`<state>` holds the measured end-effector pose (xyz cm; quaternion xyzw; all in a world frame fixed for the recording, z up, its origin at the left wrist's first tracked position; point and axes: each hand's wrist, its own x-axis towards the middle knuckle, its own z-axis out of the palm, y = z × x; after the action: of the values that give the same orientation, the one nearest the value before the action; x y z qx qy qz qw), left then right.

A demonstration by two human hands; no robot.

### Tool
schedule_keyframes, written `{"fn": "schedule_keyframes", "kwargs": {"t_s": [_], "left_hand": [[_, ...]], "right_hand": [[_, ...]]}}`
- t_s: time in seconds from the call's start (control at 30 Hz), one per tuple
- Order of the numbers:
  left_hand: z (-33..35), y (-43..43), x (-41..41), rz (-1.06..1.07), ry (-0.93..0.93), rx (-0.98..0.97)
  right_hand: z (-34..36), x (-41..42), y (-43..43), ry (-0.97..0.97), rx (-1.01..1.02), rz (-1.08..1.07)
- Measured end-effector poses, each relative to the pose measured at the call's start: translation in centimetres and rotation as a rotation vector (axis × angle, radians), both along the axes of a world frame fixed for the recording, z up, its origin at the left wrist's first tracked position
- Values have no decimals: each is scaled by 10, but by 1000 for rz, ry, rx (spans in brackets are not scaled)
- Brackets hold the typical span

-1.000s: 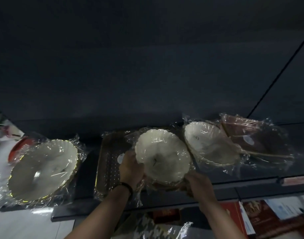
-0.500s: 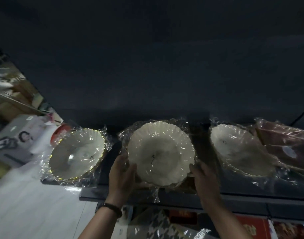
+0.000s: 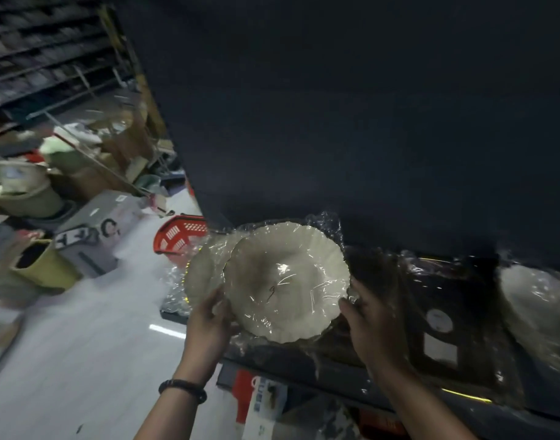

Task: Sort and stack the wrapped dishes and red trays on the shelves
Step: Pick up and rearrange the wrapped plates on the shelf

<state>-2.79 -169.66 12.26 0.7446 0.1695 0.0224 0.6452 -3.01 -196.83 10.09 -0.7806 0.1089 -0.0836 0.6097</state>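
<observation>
On my feed, both hands are on one film-wrapped scalloped white dish (image 3: 286,281). The left hand (image 3: 209,322) grips its left rim, thumb across the front edge and fingers curled behind. The right hand (image 3: 370,325) grips the right rim, fingertips (image 3: 348,301) hooked over the edge against the film. The dish is tilted with its face up towards the camera, above the front of the dark shelf (image 3: 304,366). I cannot tell whether its lower edge touches the shelf.

The dish overlaps a second wrapped dish (image 3: 202,274) just to its left, which has a thin gold line round its rim and sits at the shelf's left end. To the right of the held dish, a flat dark tray (image 3: 463,300) lies on the shelf in crinkled film with white labels on it. Another pale wrapped dish (image 3: 539,296) is at the far right edge of the view.

A dark beaded bracelet (image 3: 182,389) circles the left wrist. Beside the shelf unit a red plastic basket (image 3: 180,233) stands on the pale floor (image 3: 81,328). Farther left there are a yellow-green bin (image 3: 47,268) and blurred cardboard boxes (image 3: 94,230). A red-and-white package (image 3: 259,404) shows under the shelf.
</observation>
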Motion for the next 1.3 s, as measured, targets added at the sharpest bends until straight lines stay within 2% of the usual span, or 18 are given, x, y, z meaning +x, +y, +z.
{"fn": "schedule_keyframes", "kwargs": {"t_s": [0.2, 0.37, 0.53, 0.7, 0.8, 1.3], "left_hand": [[-4, 81, 17, 124, 29, 144], [-31, 129, 42, 171, 97, 199], [-44, 134, 66, 152, 132, 340], [-69, 136, 79, 128, 130, 533], [-77, 137, 81, 78, 147, 606], [-64, 129, 127, -123, 152, 540]], "right_hand": [[-12, 39, 87, 80, -26, 63], [-28, 64, 131, 152, -64, 6], [-32, 86, 147, 218, -184, 10], [-52, 91, 146, 279, -411, 19], [-55, 90, 150, 273, -411, 35], [-46, 132, 150, 323, -483, 11]]}}
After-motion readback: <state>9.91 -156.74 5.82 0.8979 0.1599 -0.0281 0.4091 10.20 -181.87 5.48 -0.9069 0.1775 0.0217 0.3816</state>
